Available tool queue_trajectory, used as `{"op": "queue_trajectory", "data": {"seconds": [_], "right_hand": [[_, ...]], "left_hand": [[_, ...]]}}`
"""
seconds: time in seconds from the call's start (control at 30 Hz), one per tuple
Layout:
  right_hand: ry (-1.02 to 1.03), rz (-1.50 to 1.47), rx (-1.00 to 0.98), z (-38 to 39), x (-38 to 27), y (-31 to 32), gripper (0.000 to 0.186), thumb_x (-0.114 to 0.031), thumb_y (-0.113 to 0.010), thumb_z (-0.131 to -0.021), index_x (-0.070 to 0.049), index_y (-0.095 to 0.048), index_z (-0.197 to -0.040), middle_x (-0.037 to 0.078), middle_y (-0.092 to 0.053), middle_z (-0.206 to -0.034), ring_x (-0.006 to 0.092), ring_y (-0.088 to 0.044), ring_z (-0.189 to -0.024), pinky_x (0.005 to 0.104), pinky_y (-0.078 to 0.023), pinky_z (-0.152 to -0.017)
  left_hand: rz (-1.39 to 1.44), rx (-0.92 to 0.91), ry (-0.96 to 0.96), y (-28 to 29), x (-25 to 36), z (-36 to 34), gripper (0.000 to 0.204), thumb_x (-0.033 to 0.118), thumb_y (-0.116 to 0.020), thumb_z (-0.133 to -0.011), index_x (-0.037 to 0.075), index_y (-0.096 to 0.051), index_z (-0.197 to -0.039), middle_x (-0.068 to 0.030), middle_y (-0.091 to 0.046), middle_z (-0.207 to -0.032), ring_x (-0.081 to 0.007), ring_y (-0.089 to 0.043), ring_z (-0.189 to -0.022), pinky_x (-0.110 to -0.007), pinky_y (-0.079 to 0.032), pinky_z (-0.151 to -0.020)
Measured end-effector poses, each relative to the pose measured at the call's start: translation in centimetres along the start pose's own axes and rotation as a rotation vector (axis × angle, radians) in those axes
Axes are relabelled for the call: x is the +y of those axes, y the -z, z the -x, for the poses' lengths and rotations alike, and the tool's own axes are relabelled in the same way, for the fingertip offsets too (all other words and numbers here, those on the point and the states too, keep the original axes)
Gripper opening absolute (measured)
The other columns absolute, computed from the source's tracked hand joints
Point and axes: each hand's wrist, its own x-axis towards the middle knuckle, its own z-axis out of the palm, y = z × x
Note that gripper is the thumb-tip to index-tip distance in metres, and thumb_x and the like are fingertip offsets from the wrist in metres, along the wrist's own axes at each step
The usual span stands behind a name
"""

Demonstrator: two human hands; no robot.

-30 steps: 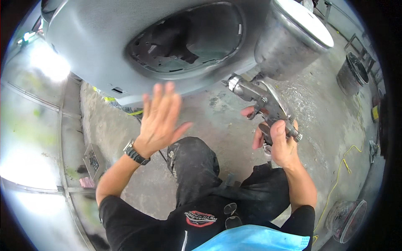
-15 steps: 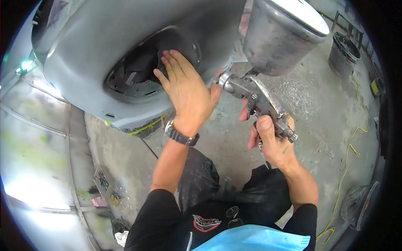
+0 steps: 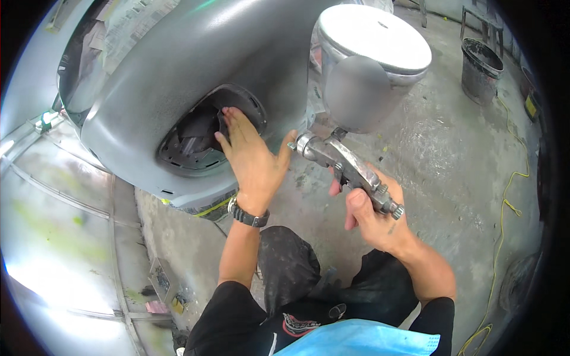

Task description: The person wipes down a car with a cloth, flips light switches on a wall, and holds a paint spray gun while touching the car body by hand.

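Note:
My right hand (image 3: pixel 380 216) is wrapped around the handle of a metal spray gun (image 3: pixel 350 169), its thumb across the back of the gun. A large grey cup (image 3: pixel 335 89) with a white lid (image 3: pixel 380 38) sits on top of the gun. My left hand (image 3: pixel 255 163), with a dark watch at the wrist, has its fingers stretched out and spread. Its fingertips overlap an oval opening (image 3: pixel 193 145) in a grey-coated car bumper (image 3: pixel 148 89); contact cannot be told. The left thumb is close beside the gun's nozzle.
Paper masking (image 3: pixel 136 26) covers part of the car above the bumper. A dark bucket (image 3: pixel 481 71) stands at the far right, with a yellow cord (image 3: pixel 504 204) along the concrete floor. Pale, paint-marked panels (image 3: pixel 65 237) line the left side. A small box (image 3: pixel 160 279) lies near them.
The whole view has shifted. The spray gun and its cup now appear further left, with more of the white lid showing. My left hand stays by the opening, fingers still spread.

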Motion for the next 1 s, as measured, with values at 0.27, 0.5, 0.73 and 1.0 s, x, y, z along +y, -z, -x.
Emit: {"op": "queue_trajectory", "data": {"seconds": [0.27,0.5,0.73,1.0], "right_hand": [[-0.085,0.048,-0.023,0.0,-0.1,0.0,0.039,-0.028,-0.073,-0.098,0.002,-0.066,-0.123,0.006,-0.066,-0.085,0.0107,-0.059,-0.076,0.0291,-0.05,-0.069],[-0.111,0.014,-0.063,-0.2,0.1,-0.3,0.039,-0.025,-0.073,-0.097,0.002,-0.066,-0.125,0.008,-0.068,-0.088,0.0121,-0.061,-0.078,0.0301,-0.051,-0.071],[-0.071,-0.018,-0.038,-0.1,0.3,-0.4,0.046,-0.027,-0.073,-0.097,0.003,-0.064,-0.131,0.015,-0.072,-0.1,0.0161,-0.066,-0.089,0.033,-0.054,-0.08],[0.014,0.012,-0.134,-0.4,0.8,-1.2,0.036,-0.033,-0.072,-0.098,0.0,-0.071,-0.112,0.016,-0.072,-0.086,0.0179,-0.067,-0.078,0.0357,-0.053,-0.071]], "left_hand": [[0.109,-0.252,-0.064,4.0,-1.3,1.3,0.098,0.042,-0.078,-0.083,-0.016,-0.034,-0.148,-0.0372,-0.042,-0.149,-0.0491,-0.042,-0.138,-0.055,-0.034,-0.117],[-0.095,-0.12,-0.267,4.7,-2.8,2.8,0.088,0.034,-0.08,-0.082,-0.011,-0.04,-0.147,-0.0332,-0.045,-0.148,-0.0468,-0.046,-0.134,-0.053,-0.036,-0.113],[-0.043,-0.126,-0.314,5.3,-4.3,3.4,0.093,0.038,-0.079,-0.084,-0.008,-0.035,-0.152,-0.0301,-0.043,-0.152,-0.047,-0.042,-0.14,-0.057,-0.029,-0.118],[-0.154,-0.236,-0.297,3.1,-4.2,2.4,0.097,0.04,-0.076,-0.083,-0.014,-0.032,-0.15,-0.0344,-0.043,-0.149,-0.0515,-0.039,-0.141,-0.059,-0.026,-0.119]]}}
